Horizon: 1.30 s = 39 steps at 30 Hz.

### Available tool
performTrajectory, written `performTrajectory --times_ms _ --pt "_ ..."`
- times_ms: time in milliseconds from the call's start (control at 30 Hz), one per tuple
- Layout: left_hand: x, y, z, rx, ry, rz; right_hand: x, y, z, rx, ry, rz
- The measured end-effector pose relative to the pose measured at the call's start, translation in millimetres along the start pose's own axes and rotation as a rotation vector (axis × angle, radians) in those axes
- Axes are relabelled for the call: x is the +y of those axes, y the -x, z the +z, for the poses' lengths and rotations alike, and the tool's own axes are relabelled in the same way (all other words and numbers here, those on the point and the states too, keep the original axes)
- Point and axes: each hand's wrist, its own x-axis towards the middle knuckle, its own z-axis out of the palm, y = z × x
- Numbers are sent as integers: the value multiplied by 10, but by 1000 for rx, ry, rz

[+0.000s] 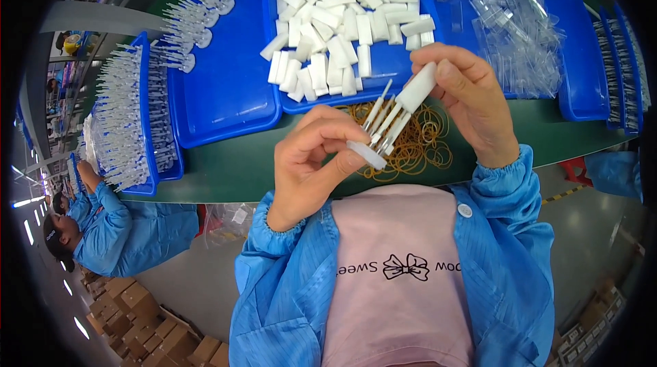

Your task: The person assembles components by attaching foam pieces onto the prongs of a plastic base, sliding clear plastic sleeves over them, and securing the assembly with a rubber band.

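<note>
The left hand (311, 162) pinches a small white cap (366, 155) between thumb and fingers. The right hand (465, 97) grips a white sleeve (416, 88) with thin sticks (383, 124) poking out, held above rubber bands (417, 145) on the green tabletop (233, 168). Behind sit blue trays (226, 86) of white pieces (342, 25).

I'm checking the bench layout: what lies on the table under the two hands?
A loose pile of tan rubber bands lies on the green table, beneath the left hand and right hand. The hands and the white plastic pieces they hold cover part of it.
</note>
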Motion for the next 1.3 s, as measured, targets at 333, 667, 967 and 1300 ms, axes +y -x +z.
performTrajectory --times_ms 333,667,967,1300 --pt "-29 -31 24 66 -99 5 29 -29 94 -154 63 60" --pt "18 -29 104 158 -107 -4 99 52 203 -128 42 -53" --pt "-7 -25 -79 202 -166 56 122 -422 -10 0 1012 -557" --pt "-3 -2 -223 365 -234 84 303 -592 -39 -322 1768 -645"
